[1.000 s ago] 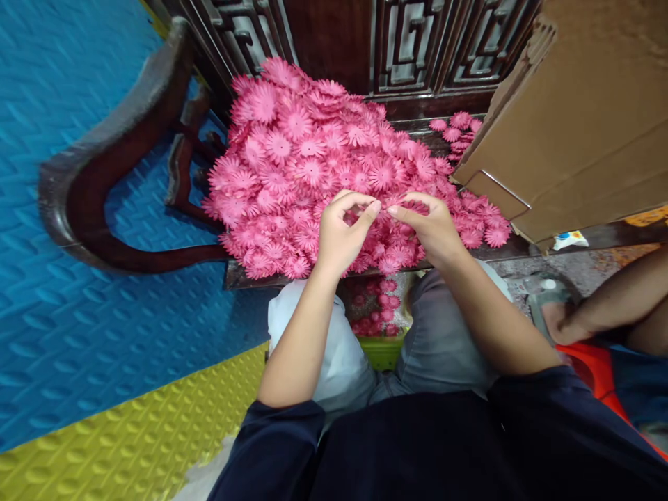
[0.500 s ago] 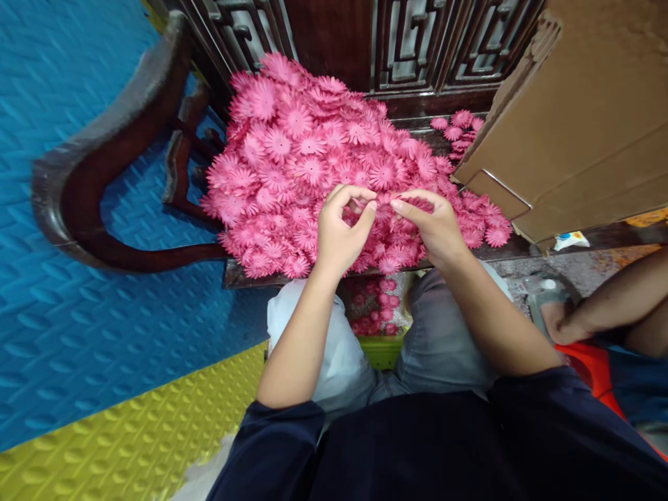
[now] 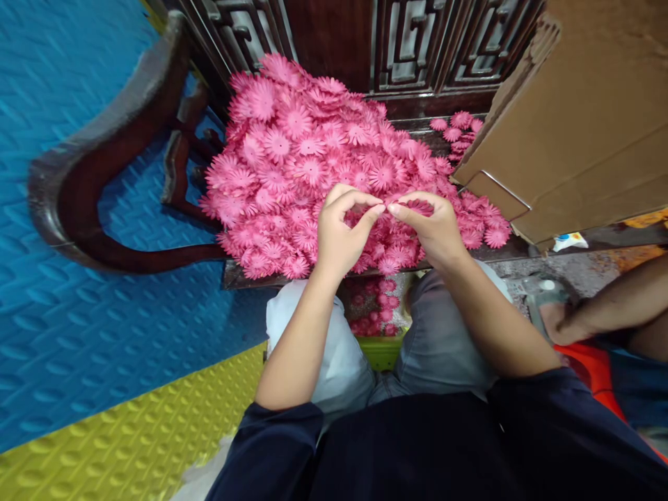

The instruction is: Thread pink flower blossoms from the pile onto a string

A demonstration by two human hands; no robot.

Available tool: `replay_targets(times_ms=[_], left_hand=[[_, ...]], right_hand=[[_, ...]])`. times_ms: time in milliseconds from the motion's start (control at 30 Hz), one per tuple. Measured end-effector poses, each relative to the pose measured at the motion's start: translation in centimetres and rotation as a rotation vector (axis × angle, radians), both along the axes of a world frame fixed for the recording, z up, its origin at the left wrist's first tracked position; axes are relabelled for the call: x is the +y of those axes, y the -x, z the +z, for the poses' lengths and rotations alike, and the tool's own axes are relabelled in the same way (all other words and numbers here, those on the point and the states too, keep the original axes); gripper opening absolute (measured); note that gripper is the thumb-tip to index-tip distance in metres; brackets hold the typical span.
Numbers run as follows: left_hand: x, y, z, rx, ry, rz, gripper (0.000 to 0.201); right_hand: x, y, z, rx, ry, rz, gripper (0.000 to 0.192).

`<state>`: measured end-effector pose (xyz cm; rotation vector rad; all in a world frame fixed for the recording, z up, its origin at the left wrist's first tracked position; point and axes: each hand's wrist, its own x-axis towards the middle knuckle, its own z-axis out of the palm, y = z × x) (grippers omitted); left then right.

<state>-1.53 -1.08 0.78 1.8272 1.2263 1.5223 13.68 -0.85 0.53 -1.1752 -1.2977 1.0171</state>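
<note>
A big heap of pink artificial flower heads [image 3: 313, 170] with thin petals covers the dark wooden bench seat [image 3: 250, 280]. Over the front of that heap, my left hand [image 3: 344, 226] pinches thumb and forefinger together. My right hand [image 3: 431, 226] makes a similar pinch, and its fingertips meet those of the left. Whatever lies between the fingertips is too small to make out against the pink behind it. Fingers other than the thumbs and forefingers are mostly hidden.
A brown cardboard box [image 3: 574, 132] stands at the right on the bench. The curved wooden armrest [image 3: 57, 195] rises at left over blue matting [image 3: 156, 348]. Flower heads [image 3: 386, 306] also lie below, between my knees. Another person's leg [image 3: 616, 299] is at right.
My left fingertips have moved slightly right and my right fingertips slightly left, closing the gap between the two pinches. The heap looks unchanged.
</note>
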Motion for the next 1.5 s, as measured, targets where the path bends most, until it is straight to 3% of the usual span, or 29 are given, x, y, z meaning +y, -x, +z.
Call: replay_targets(times_ms=[167, 333, 1000, 1500], left_hand=[[-0.10, 0.02, 0.00, 0.024, -0.037, 0.067, 0.013], [-0.15, 0.07, -0.11, 0.108, -0.056, 0.047, 0.026], [-0.58, -0.01, 0.53, 0.119, -0.053, -0.041, 0.012], [-0.39, -0.15, 0.19, 0.142, -0.113, -0.031, 0.020]], right_hand=[[-0.12, 0.01, 0.13, 0.014, -0.040, 0.020, 0.015], [-0.28, 0.03, 0.34, -0.028, -0.058, 0.041, 0.017], [-0.33, -0.23, 0.62, -0.092, -0.122, 0.035, 0.009], [-0.65, 0.15, 0.96, -0.132, -0.131, 0.068, 0.005]])
